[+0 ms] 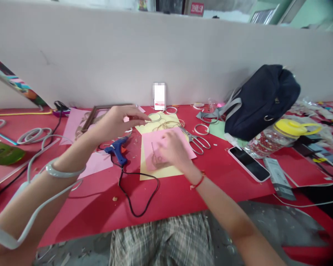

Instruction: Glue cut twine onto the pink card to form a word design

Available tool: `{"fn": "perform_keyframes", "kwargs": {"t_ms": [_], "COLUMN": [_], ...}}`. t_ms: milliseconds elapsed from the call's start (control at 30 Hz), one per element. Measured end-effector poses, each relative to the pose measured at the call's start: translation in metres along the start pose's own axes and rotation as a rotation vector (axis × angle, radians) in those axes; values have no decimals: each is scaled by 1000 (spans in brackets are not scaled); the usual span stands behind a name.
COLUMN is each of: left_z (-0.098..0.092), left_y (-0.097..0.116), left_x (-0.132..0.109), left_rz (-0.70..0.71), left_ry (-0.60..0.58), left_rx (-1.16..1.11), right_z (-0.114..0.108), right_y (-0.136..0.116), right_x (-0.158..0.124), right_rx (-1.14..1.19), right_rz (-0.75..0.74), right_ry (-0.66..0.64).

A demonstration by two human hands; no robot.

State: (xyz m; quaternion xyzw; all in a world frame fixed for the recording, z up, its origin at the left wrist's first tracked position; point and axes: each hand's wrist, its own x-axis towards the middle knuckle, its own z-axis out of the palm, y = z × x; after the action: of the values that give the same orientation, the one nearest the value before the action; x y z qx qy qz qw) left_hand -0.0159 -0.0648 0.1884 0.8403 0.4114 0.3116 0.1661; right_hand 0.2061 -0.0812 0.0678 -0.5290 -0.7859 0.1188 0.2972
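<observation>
My left hand (122,119) is raised above the table with its fingertips pinched together. A pale ring (154,117) shows right at those fingertips, but what they hold, if anything, is too small to make out. My right hand (173,147) is over a pink sheet of paper (150,142) and smeared by motion, so its fingers do not read clearly. Under the pink sheet lies a yellow sheet (146,174). Thin tan string (168,125) lies loosely behind the right hand. Scissors (197,142) rest to its right, and a blue glue gun (118,150) lies below my left hand.
A black cord (133,212) loops towards the front edge. On the right are a phone (249,163), a bottle with a yellow lid (277,136) and a dark bag (262,99). A brown frame (91,118) lies left. A white panel (127,55) borders the red table (100,210).
</observation>
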Motion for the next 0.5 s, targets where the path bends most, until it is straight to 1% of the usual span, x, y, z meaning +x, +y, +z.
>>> {"fn": "perform_keyframes", "kwargs": {"t_ms": [67,100,133,167,200,267,333,400,433,500], "left_z": [-7,-9,-12,-16,-20,-31,-41,-50,-52,-54], "left_y": [12,18,24,30,35,42,44,43,41,41], "left_x": [-5,-9,-14,-19,-26,-40,-53,-62,-65,-69], "left_rz": [44,51,47,35,18,-21,-56,-67,-58,-36], "left_ry": [58,87,109,129,145,169,204,260,305,395], "left_rx": [-40,-49,-51,-52,-57,-86,-118,-126,-124,-113], "right_z": [37,55,72,86,97,109,112,109,106,95], "right_y": [-56,-81,-101,-117,-128,-136,-133,-124,-120,-112], "right_x": [5,9,14,19,25,34,39,42,43,42], "right_rx": [116,126,113,94,75,45,27,36,66,225], "right_rz": [-131,-139,-116,-97,-74,-23,20,37,22,-24], "right_ry": [-153,-225,-255,-280,-346,-385,-384,-391,-405,-421]}}
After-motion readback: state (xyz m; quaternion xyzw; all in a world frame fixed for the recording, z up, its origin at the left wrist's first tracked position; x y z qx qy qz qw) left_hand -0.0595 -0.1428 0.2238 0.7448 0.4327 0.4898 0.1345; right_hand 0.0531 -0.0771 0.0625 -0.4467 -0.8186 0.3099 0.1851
